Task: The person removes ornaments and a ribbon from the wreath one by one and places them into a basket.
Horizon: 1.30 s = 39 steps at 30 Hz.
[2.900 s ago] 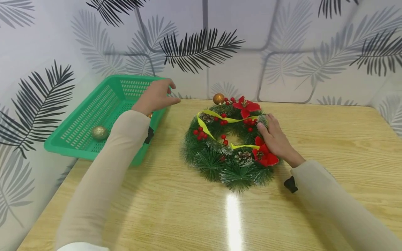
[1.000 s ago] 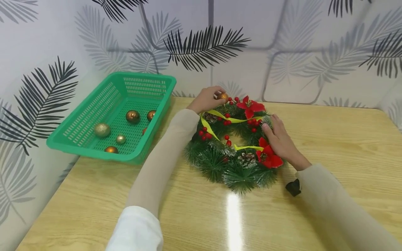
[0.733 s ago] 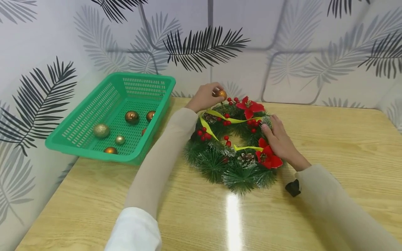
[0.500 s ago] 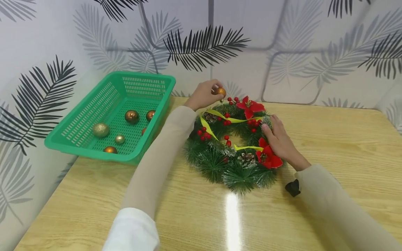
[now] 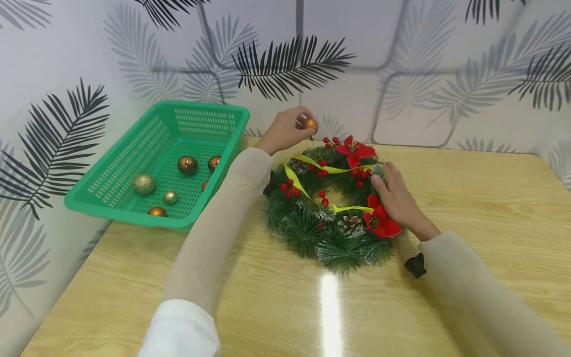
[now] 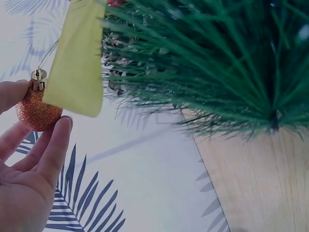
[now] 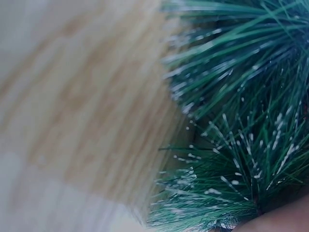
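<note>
My left hand pinches an orange glitter bauble just above the back left of a green Christmas wreath. In the left wrist view the bauble shows a gold cap and a thin gold loop running behind a yellow ribbon. My right hand holds the wreath's right side, thumb on the inner side and fingers toward the outer edge. Red flowers, red berries and pinecones decorate the wreath. Frosted needles fill much of the right wrist view.
A green plastic basket stands at the left of the wooden table. Inside are several baubles, among them a brown one and a gold glitter one. A leaf-patterned wall rises directly behind the table.
My left hand has come from over the basket to the wreath's back left, taken hold of the orange bauble there and lifted it slightly up and left. The right hand has stayed on the wreath.
</note>
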Tool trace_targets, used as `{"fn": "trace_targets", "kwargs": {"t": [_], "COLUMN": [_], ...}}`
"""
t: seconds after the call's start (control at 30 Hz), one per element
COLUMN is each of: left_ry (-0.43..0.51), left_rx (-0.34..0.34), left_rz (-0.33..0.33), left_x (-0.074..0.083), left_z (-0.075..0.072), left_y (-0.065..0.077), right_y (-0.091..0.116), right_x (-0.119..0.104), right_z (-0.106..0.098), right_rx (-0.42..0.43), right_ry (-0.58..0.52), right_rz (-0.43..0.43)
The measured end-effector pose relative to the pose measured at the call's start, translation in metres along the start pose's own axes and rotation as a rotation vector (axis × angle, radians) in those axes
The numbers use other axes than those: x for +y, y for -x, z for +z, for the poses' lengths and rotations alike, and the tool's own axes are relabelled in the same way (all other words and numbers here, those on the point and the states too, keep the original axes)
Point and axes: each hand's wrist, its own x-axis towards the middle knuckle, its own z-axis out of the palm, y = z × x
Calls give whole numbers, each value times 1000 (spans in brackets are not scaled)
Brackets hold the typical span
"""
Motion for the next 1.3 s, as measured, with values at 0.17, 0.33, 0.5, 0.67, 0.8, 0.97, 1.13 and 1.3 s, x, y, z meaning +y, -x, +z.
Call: {"fn": "trace_targets", "kwargs": {"t": [0.17,0.33,0.5,0.67,0.8,0.97,1.13,1.3], "left_ry": [-28,-32,-35,-54,-58,-56,-76,-113], "left_rx": [16,14,32,60,64,71,83,94], "left_rz": [-1,-23,-52,-63,-82,-102,-107,-126], "left_x": [-1,-3,-3,-2,-2,0,0,-2], "left_z": [-5,-15,-27,-41,-51,-63,-74,-85], "left_y": [3,9,17,26,32,41,48,55], "right_y": [0,-1,-1,-1,0,1,1,0], "right_x": [1,1,1,0,-1,-1,-2,-1], "right_z": [1,3,4,4,3,2,0,0], "right_rx": [0,3,8,10,8,-5,2,1], "right_ry": [2,3,4,4,7,13,16,18], "right_rz": [1,-5,-9,-7,-6,2,1,0]}}
